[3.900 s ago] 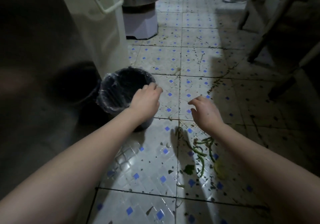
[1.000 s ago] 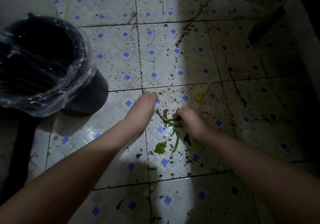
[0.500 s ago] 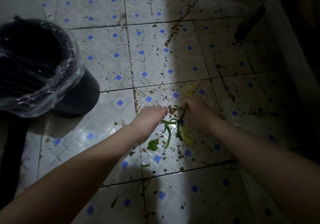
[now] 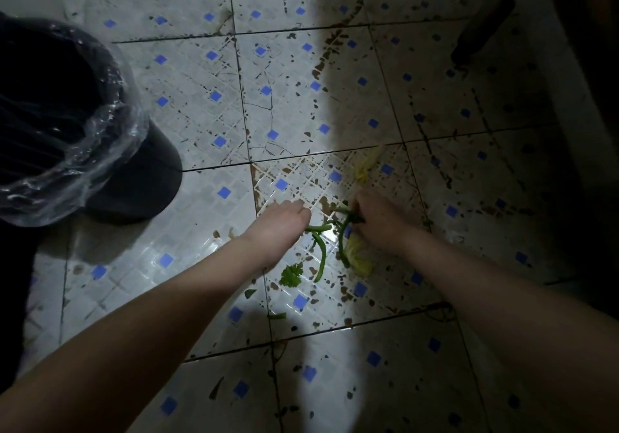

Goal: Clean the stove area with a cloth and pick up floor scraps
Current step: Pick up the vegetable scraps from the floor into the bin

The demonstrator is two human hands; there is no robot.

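Note:
Green vegetable scraps point(image 4: 321, 255) lie on the tiled floor between my hands: long green stems, a small leafy sprig point(image 4: 292, 275) and a pale yellow leaf point(image 4: 360, 258). My right hand point(image 4: 382, 221) is down on the floor, fingers closed around the upper ends of the green stems. My left hand point(image 4: 281, 223) hovers low just left of the stems, fingers together and holding nothing. A second yellowish scrap point(image 4: 365, 168) lies a little beyond my right hand.
A black bin with a clear plastic liner point(image 4: 67, 131) stands at the left. A dark furniture leg point(image 4: 482, 27) crosses the top right. The white and blue tiles point(image 4: 214, 98) are speckled with dirt. The right side lies in deep shadow.
Both hands came down from near the bin to the scraps. My right hand has closed on the green stems and my left hand has shifted toward them.

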